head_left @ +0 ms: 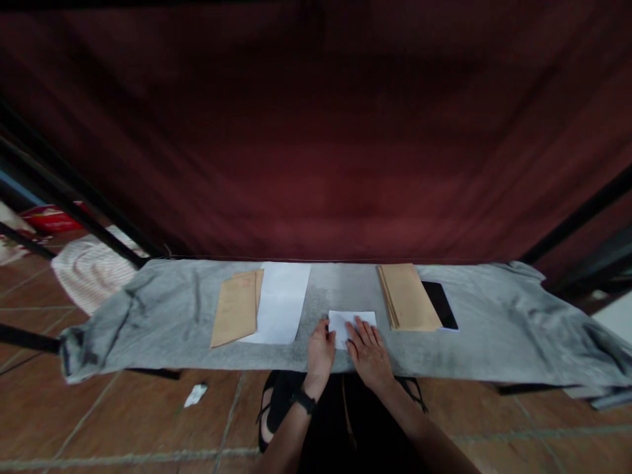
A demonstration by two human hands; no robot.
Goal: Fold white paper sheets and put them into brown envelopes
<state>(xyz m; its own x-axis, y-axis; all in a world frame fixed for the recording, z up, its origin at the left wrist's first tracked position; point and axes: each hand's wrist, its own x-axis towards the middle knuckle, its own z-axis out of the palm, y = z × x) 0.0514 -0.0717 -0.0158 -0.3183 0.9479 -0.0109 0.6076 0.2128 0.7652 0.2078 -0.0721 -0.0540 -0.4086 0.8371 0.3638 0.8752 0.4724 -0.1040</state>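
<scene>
A small white folded sheet of paper lies flat on the grey cloth in front of me. My left hand, with a dark watch on its wrist, is closed at the paper's left edge, thumb and curled fingers gripping that side. My right hand rests flat on the right part of the same paper, fingers stretched and slightly spread. Left of my hands are large white paper sheets, partly covered by brown envelopes. To the right is a stack of brown envelopes.
A dark-screened phone or tablet sits partly under the right envelope stack. The grey cloth covers a long narrow surface, with a dark red curtain behind it. Crumpled tissue lies on the tiled floor.
</scene>
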